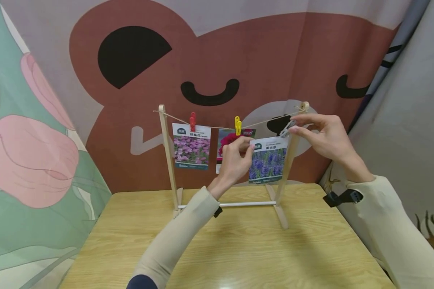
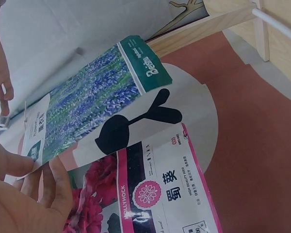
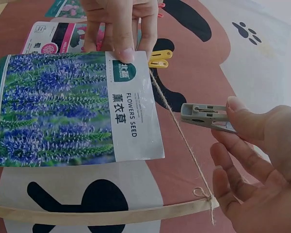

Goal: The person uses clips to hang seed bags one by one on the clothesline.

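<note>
My left hand point(image 1: 236, 160) pinches the top left corner of a seed packet point(image 1: 267, 161) printed with purple flowers. In the right wrist view that packet point(image 3: 58, 109) hangs beside the twine point(image 3: 179, 127), close to its right end. Between thumb and fingers my right hand point(image 1: 327, 134) holds a grey clothespin point(image 3: 206, 116), its tip pointing at the twine. A hollyhock packet point(image 2: 150, 194) hangs behind my left hand under a yellow clothespin point(image 1: 238, 125). Farther left, a red clothespin point(image 1: 193, 121) holds a pink flower packet point(image 1: 191, 148) on the twine.
The twine is strung between two wooden posts point(image 1: 168, 160) of a small stand, joined low down by a white rod point(image 1: 247, 204). This stand is on a wooden table point(image 1: 217, 245). A brown cartoon curtain point(image 1: 267, 60) hangs right behind it.
</note>
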A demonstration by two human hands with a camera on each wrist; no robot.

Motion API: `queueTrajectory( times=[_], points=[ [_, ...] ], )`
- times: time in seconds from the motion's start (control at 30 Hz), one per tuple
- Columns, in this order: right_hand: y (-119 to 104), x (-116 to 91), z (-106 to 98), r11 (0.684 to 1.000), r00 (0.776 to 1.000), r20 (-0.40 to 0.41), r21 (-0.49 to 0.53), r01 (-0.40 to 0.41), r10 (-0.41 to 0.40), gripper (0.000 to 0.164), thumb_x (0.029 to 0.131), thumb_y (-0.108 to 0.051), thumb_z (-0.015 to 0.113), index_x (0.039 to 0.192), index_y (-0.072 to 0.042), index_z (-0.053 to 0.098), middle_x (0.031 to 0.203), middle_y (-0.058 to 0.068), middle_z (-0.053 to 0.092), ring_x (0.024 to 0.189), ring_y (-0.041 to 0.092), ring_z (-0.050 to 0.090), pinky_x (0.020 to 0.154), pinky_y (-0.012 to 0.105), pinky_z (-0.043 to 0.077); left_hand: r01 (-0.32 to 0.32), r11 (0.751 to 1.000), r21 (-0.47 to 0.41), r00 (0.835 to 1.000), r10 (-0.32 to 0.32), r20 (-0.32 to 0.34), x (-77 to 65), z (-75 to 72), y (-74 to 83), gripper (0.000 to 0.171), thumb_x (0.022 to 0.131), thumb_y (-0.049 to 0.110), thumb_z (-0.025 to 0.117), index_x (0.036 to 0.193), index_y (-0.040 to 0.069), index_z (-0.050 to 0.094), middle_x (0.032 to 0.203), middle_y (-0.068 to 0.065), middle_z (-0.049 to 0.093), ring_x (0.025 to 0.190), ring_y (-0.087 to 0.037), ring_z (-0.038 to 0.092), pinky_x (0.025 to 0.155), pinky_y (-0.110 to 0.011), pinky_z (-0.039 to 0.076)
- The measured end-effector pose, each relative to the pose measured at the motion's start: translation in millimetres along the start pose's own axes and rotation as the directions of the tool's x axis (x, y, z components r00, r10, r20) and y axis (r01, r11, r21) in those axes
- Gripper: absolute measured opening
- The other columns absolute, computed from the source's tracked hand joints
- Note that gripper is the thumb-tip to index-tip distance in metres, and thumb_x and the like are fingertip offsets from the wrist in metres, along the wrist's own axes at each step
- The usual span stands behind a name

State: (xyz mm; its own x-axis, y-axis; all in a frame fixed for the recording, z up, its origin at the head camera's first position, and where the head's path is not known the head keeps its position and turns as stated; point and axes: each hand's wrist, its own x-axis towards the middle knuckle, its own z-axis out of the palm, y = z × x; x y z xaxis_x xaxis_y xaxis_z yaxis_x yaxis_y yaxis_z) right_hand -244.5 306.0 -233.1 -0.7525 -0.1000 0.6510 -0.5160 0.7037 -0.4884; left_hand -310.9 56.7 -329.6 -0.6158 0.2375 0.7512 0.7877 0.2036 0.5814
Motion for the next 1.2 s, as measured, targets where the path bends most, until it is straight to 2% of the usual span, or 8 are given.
queueTrajectory(
  times=[0.17,0.43,0.57,0.67,0.73,0.83,1.03,1.2],
  points=[
    [2,7,6,0.999,0.997,-0.064,0.001,0.043,-0.042,0.025,0.097,-0.017,0.082,0.12,-0.011,0.082,0.117,0.018,0.079,0.086,-0.008,0.063,0.076,0.01,0.046,-0.006,1.0,0.001,1.0,0.006,-0.003,4.1,1.4,-3.5,0.02,0.107,0.01,0.063,0.123,0.002,0.073,0.093,-0.012,0.082,0.07,-0.015,0.072,0.07,-0.021,0.058],
    [-1,17,4,0.999,0.993,-0.118,0.023,0.034,-0.031,0.021,0.093,-0.011,0.085,0.114,-0.008,0.084,0.115,0.012,0.081,0.083,-0.007,0.066,0.071,0.009,0.048,0.011,1.0,0.013,1.0,-0.011,-0.007,11.7,2.1,4.1,0.022,0.107,0.011,0.064,0.126,0.003,0.073,0.1,-0.012,0.082,0.079,-0.018,0.076,0.075,-0.022,0.059],
    [-6,21,5,0.999,0.99,-0.136,0.018,0.031,-0.028,0.019,0.09,-0.009,0.087,0.109,-0.007,0.085,0.109,0.014,0.082,0.1,-0.013,0.067,0.083,0.007,0.051,0.026,0.999,0.02,1.0,-0.026,-0.011,13.9,1.4,8.6,0.022,0.107,0.011,0.064,0.125,0.003,0.074,0.101,-0.012,0.082,0.081,-0.017,0.076,0.075,-0.022,0.059],
    [-9,26,7,0.996,0.986,-0.144,0.008,0.085,-0.083,0.017,0.089,-0.006,0.087,0.106,-0.006,0.086,0.098,0.015,0.082,0.093,-0.011,0.067,0.077,0.008,0.049,0.038,0.999,0.022,0.999,-0.038,-0.02,15.1,0.8,11.1,0.021,0.107,0.011,0.064,0.124,0.003,0.074,0.101,-0.011,0.082,0.078,-0.014,0.075,0.075,-0.022,0.059],
    [-10,28,9,0.991,0.98,-0.149,0.007,0.137,-0.134,0.016,0.088,-0.003,0.086,0.104,-0.006,0.087,0.092,0.016,0.081,0.081,-0.006,0.066,0.068,0.012,0.046,0.042,0.999,0.022,0.999,-0.041,-0.025,16.0,0.9,12.2,0.022,0.107,0.011,0.064,0.125,0.004,0.074,0.1,-0.01,0.082,0.076,-0.012,0.074,0.075,-0.022,0.059],
    [-12,31,11,0.981,0.97,-0.157,0.012,0.191,-0.187,0.016,0.088,0.001,0.085,0.102,-0.006,0.087,0.09,0.017,0.08,0.071,-0.003,0.063,0.06,0.015,0.04,0.042,0.999,0.017,0.999,-0.041,-0.031,17.5,2.0,12.9,0.022,0.107,0.011,0.064,0.125,0.003,0.074,0.1,-0.01,0.083,0.077,-0.012,0.075,0.076,-0.022,0.06],
    [-15,35,13,0.981,0.967,-0.17,0.009,0.194,-0.189,0.013,0.09,0.0,0.084,0.101,-0.005,0.086,0.095,0.017,0.082,0.073,-0.01,0.064,0.061,0.012,0.041,0.042,0.999,0.018,0.998,-0.041,-0.047,20.8,4.1,15.0,0.021,0.107,0.011,0.065,0.123,0.004,0.075,0.104,-0.012,0.083,0.085,-0.017,0.079,0.079,-0.02,0.061],
    [-15,38,14,0.983,0.968,-0.175,-0.018,0.182,-0.182,0.011,0.091,-0.003,0.083,0.102,-0.003,0.086,0.094,0.016,0.081,0.071,-0.007,0.061,0.059,0.014,0.039,0.034,0.999,0.039,0.998,-0.031,-0.058,24.0,4.2,17.4,0.021,0.107,0.012,0.064,0.122,0.004,0.076,0.102,-0.012,0.083,0.077,-0.013,0.076,0.074,-0.019,0.059]
  ],
)
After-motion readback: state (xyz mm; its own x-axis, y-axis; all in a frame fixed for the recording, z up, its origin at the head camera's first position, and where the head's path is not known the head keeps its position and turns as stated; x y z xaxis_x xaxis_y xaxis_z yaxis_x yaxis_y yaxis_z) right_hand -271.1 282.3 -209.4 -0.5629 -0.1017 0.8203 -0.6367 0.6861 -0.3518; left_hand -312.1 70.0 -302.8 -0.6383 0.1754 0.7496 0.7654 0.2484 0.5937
